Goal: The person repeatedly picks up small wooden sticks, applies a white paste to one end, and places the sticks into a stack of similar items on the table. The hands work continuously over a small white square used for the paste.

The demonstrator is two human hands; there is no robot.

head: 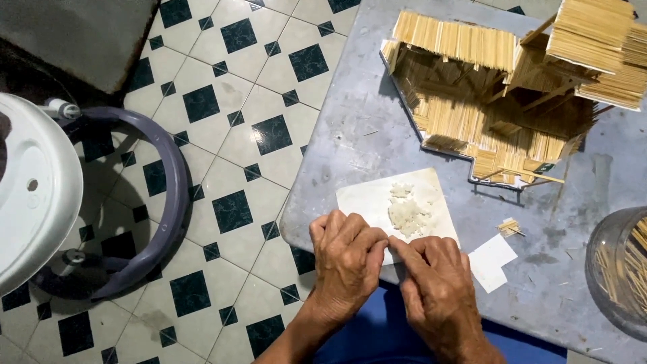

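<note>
White card (367,199) with glue blob, long axis toward stick house (499,101).

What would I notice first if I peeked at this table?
Probably the little house made of thin wooden sticks, standing at the far right of the grey table. Nearer, the left hand and right hand meet fingertip to fingertip at the near edge of a white card that carries a blob of whitish glue. At the right edge, a clear jar holds more sticks.
</note>
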